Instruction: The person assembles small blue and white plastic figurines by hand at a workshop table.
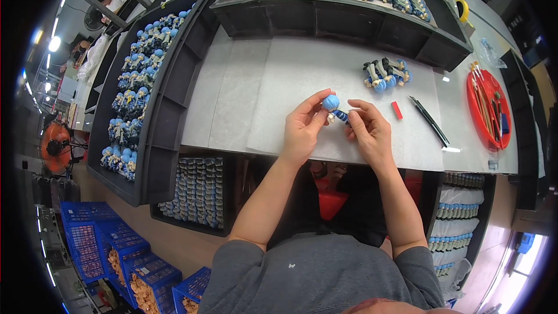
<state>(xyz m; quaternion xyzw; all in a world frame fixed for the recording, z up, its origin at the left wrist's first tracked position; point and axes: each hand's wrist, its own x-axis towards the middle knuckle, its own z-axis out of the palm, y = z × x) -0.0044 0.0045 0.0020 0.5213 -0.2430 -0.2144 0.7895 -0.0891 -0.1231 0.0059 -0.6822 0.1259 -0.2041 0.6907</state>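
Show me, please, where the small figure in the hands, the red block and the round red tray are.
small figure (332, 103), head view, on its blue head.
red block (397, 110), head view, its middle.
round red tray (472, 104), head view, left rim.

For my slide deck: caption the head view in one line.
Both hands, left hand and right hand, hold a blue-headed figurine over a white table.
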